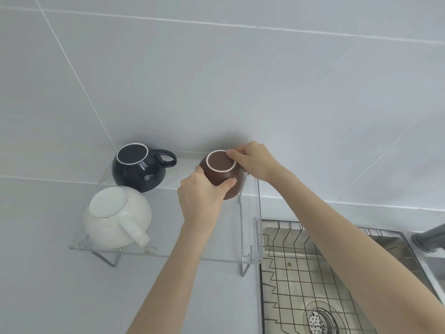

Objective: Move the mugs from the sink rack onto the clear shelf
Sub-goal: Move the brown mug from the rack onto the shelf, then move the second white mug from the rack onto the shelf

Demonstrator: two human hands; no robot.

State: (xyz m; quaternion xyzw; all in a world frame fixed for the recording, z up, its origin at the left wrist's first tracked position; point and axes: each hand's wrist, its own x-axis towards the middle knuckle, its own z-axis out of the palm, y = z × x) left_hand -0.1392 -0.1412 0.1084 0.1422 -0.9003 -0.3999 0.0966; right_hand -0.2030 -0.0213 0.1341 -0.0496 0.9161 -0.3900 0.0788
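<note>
A brown mug (222, 174) is upside down at the back right of the clear shelf (192, 251). My left hand (201, 201) grips its near side and my right hand (252, 162) holds its far side and base rim; its handle is hidden. A dark blue mug (138, 172) stands upside down at the shelf's back left, handle to the right. In front of it a white mug (115, 218) rests upside down, handle toward me. The wire sink rack (301, 273) at the lower right shows no mugs.
The shelf stands on thin metal legs (113, 259) over a pale counter against a tiled wall. A steel sink with a round drain strainer (320, 319) lies under the rack. A grey faucet part (428, 237) juts in at the right edge.
</note>
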